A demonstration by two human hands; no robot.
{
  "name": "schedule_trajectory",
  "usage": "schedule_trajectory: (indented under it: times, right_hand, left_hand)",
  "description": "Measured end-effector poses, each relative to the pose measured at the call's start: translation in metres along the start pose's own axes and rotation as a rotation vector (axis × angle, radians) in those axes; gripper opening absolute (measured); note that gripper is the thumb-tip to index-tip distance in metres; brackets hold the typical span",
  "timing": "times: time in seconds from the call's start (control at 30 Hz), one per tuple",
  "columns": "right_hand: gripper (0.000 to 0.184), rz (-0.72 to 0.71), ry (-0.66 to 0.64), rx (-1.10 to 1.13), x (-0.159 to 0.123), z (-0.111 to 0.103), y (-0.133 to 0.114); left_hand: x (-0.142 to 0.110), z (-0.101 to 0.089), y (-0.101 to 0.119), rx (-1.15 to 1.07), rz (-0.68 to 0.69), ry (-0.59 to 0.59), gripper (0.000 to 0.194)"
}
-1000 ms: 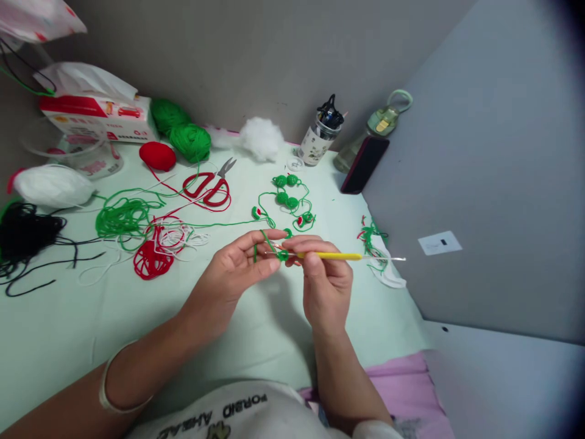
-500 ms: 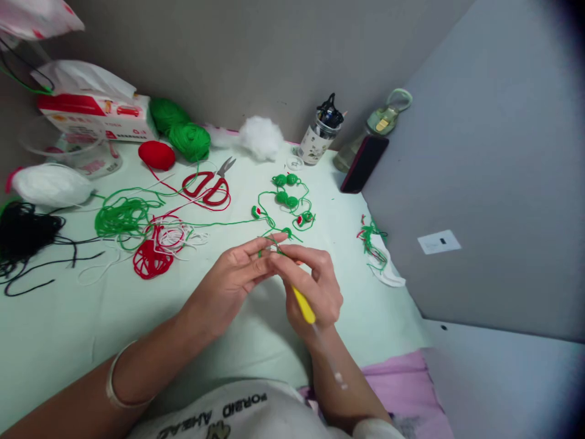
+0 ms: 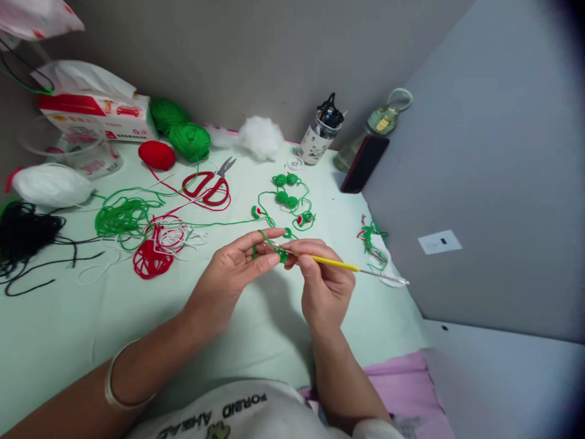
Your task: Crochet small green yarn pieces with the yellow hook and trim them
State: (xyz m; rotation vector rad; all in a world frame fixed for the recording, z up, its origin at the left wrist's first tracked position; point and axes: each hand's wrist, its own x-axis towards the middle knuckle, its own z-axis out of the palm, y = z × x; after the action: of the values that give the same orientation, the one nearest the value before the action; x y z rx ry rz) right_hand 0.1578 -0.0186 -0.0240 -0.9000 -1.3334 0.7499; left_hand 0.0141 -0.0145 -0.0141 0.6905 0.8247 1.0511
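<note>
Between the fingertips of my left hand (image 3: 237, 262) is a small green crochet piece (image 3: 283, 255), with green yarn looped over the raised index finger. My right hand (image 3: 326, 283) grips a crochet hook (image 3: 336, 263) by its yellow handle. The hook's thin metal tip meets the green yarn at the left fingertips, while its other metal end points right, over the table. Just beyond the hands lie several small green crocheted balls (image 3: 286, 199) joined by yarn, and a red, white and green one (image 3: 256, 211).
Red-handled scissors (image 3: 214, 192) lie behind loose green yarn (image 3: 123, 216) and red yarn (image 3: 153, 260) on the left. At the back stand a tissue pack (image 3: 114, 122), white stuffing (image 3: 261, 139), a pen jar (image 3: 315, 143) and a phone (image 3: 365, 164). Yarn scraps (image 3: 372, 241) lie right.
My right hand has turned, swinging the hook from pointing down toward me to lying nearly level, its back end now to the right. The green piece shows more clearly between the fingers.
</note>
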Motion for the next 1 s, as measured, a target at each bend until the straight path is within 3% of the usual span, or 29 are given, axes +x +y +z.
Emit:
schedule_trajectory:
  times: [0.17,0.23,0.3,0.43,0.57,0.7,0.83,1.0]
  right_hand:
    - [0.040,-0.312,-0.080,-0.428,-0.010,0.000,0.001]
    - [0.042,-0.356,-0.078,-0.451,-0.011,-0.001,0.001]
    - [0.033,-0.240,-0.023,-0.292,-0.008,-0.002,0.002]
    - [0.017,0.138,0.118,0.162,0.003,-0.006,0.001]
    - [0.012,0.320,0.059,0.369,0.007,-0.006,0.000]
    - [0.011,0.321,0.002,0.316,0.001,-0.002,0.000]
    - [0.016,0.216,0.005,0.184,-0.002,-0.001,0.001]
    - [0.016,0.192,0.041,0.114,-0.001,-0.001,0.002]
  left_hand:
    - [0.001,0.001,-0.004,-0.147,-0.080,-0.018,0.040]
    - [0.002,0.001,-0.004,-0.218,-0.143,-0.067,0.033]
    - [0.004,-0.001,-0.002,-0.262,-0.184,-0.079,0.028]
    - [0.007,-0.007,0.004,-0.252,-0.178,-0.032,0.028]
    - [0.005,-0.005,0.003,-0.137,-0.086,-0.012,0.031]
    - [0.001,0.000,-0.002,-0.040,-0.003,0.039,0.037]
    - [-0.001,0.001,-0.004,-0.039,-0.001,-0.017,0.031]
    - [0.001,0.001,-0.001,-0.050,-0.015,-0.040,0.025]
